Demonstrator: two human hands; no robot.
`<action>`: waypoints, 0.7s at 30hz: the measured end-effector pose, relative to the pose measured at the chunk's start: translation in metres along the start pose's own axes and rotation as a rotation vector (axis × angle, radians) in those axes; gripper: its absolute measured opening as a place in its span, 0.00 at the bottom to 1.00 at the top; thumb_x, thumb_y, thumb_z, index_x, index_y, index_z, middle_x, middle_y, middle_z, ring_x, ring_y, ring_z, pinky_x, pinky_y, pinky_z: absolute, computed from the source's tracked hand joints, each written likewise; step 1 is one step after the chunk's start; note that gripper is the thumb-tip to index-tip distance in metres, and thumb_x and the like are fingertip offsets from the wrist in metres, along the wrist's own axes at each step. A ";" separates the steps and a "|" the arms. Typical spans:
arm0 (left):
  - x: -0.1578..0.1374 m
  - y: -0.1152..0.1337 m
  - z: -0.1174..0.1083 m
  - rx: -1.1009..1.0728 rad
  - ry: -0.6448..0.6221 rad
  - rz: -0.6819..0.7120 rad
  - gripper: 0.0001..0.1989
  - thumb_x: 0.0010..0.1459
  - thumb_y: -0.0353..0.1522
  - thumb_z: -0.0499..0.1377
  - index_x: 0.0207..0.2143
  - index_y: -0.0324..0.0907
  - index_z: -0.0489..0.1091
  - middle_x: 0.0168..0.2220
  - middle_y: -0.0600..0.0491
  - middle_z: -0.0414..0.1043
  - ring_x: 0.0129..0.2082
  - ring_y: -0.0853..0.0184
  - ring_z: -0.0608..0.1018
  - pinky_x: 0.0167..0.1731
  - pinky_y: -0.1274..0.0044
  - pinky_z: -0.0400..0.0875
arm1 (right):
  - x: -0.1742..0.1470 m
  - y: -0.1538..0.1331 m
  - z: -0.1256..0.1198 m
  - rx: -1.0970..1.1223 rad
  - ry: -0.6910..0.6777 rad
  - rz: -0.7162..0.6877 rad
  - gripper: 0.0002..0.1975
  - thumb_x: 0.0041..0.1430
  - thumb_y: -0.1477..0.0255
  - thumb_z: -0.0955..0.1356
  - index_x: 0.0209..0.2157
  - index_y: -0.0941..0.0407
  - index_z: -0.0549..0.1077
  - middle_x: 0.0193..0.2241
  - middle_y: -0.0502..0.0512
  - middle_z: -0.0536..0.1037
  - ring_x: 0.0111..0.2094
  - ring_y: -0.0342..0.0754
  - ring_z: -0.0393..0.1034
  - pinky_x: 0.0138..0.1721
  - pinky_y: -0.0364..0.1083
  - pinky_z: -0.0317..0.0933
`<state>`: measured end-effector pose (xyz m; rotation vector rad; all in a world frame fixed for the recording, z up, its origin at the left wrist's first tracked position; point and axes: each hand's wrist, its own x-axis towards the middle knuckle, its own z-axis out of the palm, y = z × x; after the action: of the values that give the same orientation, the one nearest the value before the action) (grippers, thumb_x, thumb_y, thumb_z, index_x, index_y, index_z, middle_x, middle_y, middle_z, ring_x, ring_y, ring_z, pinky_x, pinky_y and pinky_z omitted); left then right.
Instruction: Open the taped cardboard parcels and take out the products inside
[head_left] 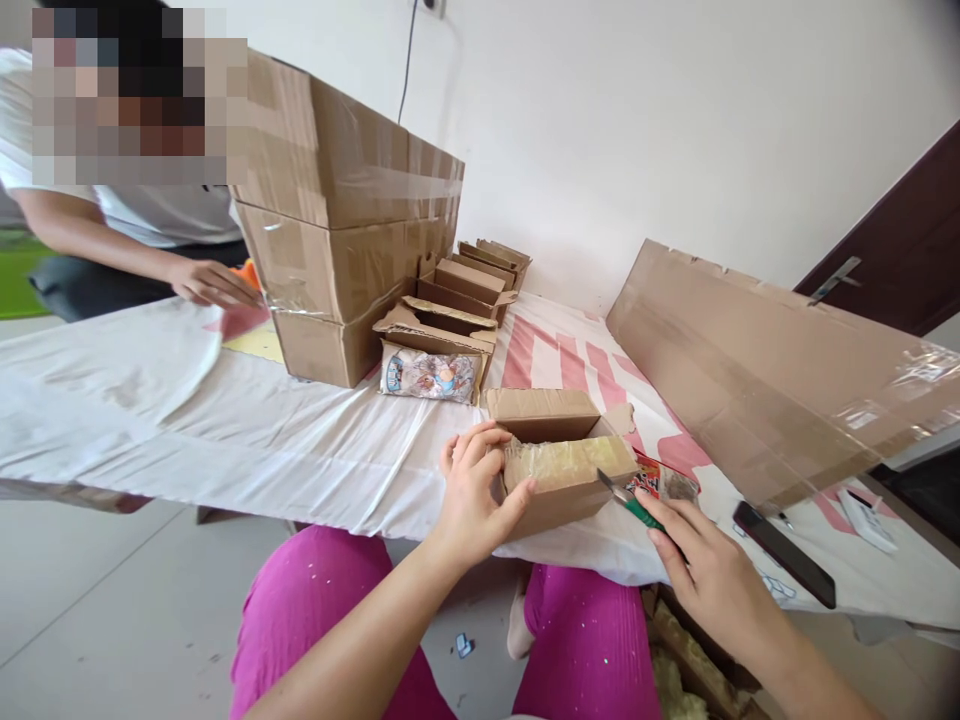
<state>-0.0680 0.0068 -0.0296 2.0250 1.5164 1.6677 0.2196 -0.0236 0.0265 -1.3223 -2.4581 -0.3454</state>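
A small cardboard box (559,500) sits at the table's front edge, one flap raised at its back and its front flap folded partly over the opening. Yellowed, crinkled clear tape covers that front flap. My left hand (476,490) grips the box's left end, thumb along the front and fingers curled over the top. In my right hand (697,550) is a green-handled utility knife (637,508), its blade tip against the right end of the taped flap. Behind the box's right end lies a red printed packet (656,478), partly hidden.
Large taped cartons (360,260) stand stacked at the left, beside a row of opened boxes (457,310) and a printed plastic packet (431,372). A big cardboard sheet (750,380) leans at the right, near a black phone (784,555). Across the table is another person's hand (210,283).
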 end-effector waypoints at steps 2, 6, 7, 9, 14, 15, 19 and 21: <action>-0.001 0.001 0.001 -0.017 -0.024 0.011 0.13 0.58 0.38 0.56 0.24 0.43 0.59 0.50 0.46 0.71 0.59 0.51 0.64 0.54 0.56 0.55 | 0.003 -0.001 0.002 -0.058 0.007 0.004 0.20 0.68 0.68 0.58 0.60 0.52 0.64 0.44 0.58 0.75 0.41 0.50 0.74 0.39 0.48 0.70; -0.001 0.003 0.002 -0.045 -0.100 0.013 0.12 0.60 0.35 0.53 0.23 0.43 0.60 0.52 0.47 0.70 0.62 0.51 0.60 0.56 0.55 0.52 | 0.007 -0.001 0.009 -0.120 0.041 0.024 0.21 0.68 0.67 0.58 0.60 0.54 0.64 0.44 0.60 0.75 0.42 0.52 0.74 0.39 0.50 0.70; -0.001 0.003 0.002 -0.046 -0.111 0.008 0.12 0.60 0.35 0.53 0.23 0.43 0.60 0.52 0.47 0.70 0.63 0.51 0.59 0.56 0.54 0.51 | 0.008 -0.001 0.009 -0.116 0.031 0.030 0.21 0.68 0.67 0.58 0.60 0.54 0.64 0.44 0.60 0.75 0.43 0.52 0.74 0.39 0.50 0.70; 0.000 0.003 0.002 -0.045 -0.115 -0.003 0.12 0.60 0.34 0.52 0.24 0.43 0.60 0.51 0.48 0.71 0.63 0.51 0.60 0.57 0.53 0.49 | 0.008 0.001 0.004 -0.085 -0.020 0.047 0.21 0.69 0.67 0.57 0.60 0.53 0.64 0.45 0.59 0.74 0.42 0.52 0.74 0.39 0.50 0.71; -0.002 0.005 0.003 -0.009 -0.117 0.017 0.09 0.61 0.32 0.50 0.26 0.43 0.62 0.49 0.49 0.72 0.63 0.53 0.61 0.57 0.54 0.47 | 0.011 0.005 -0.024 0.001 -0.208 0.089 0.21 0.69 0.65 0.56 0.60 0.49 0.64 0.43 0.56 0.75 0.38 0.49 0.75 0.39 0.49 0.71; -0.002 0.005 0.004 0.002 -0.115 0.026 0.09 0.61 0.31 0.49 0.27 0.43 0.62 0.48 0.49 0.73 0.63 0.53 0.61 0.58 0.54 0.46 | 0.012 0.005 -0.029 0.010 -0.236 0.093 0.21 0.69 0.65 0.56 0.60 0.48 0.64 0.43 0.56 0.75 0.39 0.49 0.75 0.39 0.49 0.71; 0.000 0.004 0.004 0.015 -0.126 0.071 0.09 0.61 0.30 0.48 0.28 0.44 0.63 0.44 0.50 0.74 0.63 0.55 0.62 0.59 0.55 0.43 | 0.019 0.004 -0.038 0.008 -0.313 0.120 0.21 0.69 0.64 0.55 0.59 0.48 0.65 0.43 0.56 0.75 0.38 0.50 0.75 0.41 0.51 0.71; 0.001 0.003 0.004 -0.003 -0.139 0.093 0.09 0.61 0.29 0.48 0.29 0.44 0.63 0.42 0.50 0.75 0.62 0.56 0.63 0.59 0.56 0.43 | 0.023 0.004 -0.035 0.000 -0.321 0.126 0.21 0.69 0.65 0.55 0.59 0.49 0.65 0.44 0.57 0.75 0.39 0.51 0.74 0.40 0.52 0.71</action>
<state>-0.0634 0.0077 -0.0289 2.1910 1.3941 1.5222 0.2168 -0.0171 0.0675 -1.6342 -2.6073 -0.1071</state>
